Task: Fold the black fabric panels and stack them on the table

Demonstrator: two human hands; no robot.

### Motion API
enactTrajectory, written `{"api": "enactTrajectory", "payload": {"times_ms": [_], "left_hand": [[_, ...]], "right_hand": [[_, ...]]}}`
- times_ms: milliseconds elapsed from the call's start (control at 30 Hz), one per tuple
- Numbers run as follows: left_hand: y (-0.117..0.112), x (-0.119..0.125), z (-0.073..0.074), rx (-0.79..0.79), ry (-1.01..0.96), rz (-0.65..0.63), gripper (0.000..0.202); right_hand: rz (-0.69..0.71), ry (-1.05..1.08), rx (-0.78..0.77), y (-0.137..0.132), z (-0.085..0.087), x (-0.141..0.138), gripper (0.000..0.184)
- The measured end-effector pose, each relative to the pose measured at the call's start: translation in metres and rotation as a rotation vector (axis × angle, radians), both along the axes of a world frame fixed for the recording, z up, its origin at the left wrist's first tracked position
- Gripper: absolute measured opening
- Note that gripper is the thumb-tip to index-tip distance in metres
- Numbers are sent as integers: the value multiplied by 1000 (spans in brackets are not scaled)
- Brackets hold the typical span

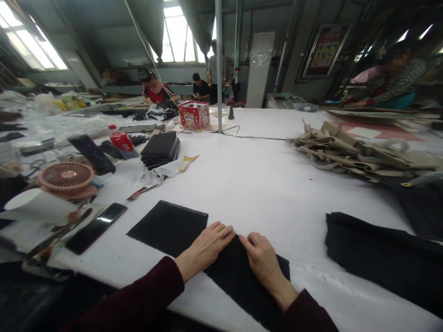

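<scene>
A black piece of fabric [171, 227] lies along the table's near side, stretching from left of my hands to beneath my right wrist. My left hand [216, 240] rests on its far edge, fingers bent down and close together. Just to the right, my right hand [259, 254] grips the same edge, its thumb and index finger near my left fingertips. The undersides of both hands' fingers are hidden. A narrow greyish strip shows along the fabric's far left edge. Another black cloth [377, 258] lies apart on the right.
On the left are a phone [98, 227], a pink fan [67, 179], a stack of black folded pieces [159, 150] and a red-and-white packet [122, 144]. A pile of beige pieces [360, 152] lies on the right. A pole [219, 69] rises beyond. Several people are farther back.
</scene>
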State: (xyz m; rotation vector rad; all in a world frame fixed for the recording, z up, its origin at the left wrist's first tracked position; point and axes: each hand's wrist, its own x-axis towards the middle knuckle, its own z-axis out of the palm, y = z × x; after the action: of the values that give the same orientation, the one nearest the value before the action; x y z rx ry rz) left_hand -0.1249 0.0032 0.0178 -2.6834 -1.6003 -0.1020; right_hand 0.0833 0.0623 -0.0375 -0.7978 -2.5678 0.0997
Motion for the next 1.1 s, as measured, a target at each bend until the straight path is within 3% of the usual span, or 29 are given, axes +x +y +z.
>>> {"api": "enactTrajectory", "payload": {"times_ms": [467, 667, 867, 1100], "left_hand": [[-2, 12, -5, 18, 45, -23, 43], [-2, 21, -6, 2, 66, 2, 58], [-1, 28, -10, -24, 42, -37, 51], [1, 38, -13, -15, 85, -18, 62]], "right_hand": [[14, 29, -15, 1, 0, 21, 32], [5, 16, -40, 1, 3, 31, 33], [-7, 8, -29, 0, 5, 42, 30], [-12, 6, -44, -2, 6, 55, 30]]}}
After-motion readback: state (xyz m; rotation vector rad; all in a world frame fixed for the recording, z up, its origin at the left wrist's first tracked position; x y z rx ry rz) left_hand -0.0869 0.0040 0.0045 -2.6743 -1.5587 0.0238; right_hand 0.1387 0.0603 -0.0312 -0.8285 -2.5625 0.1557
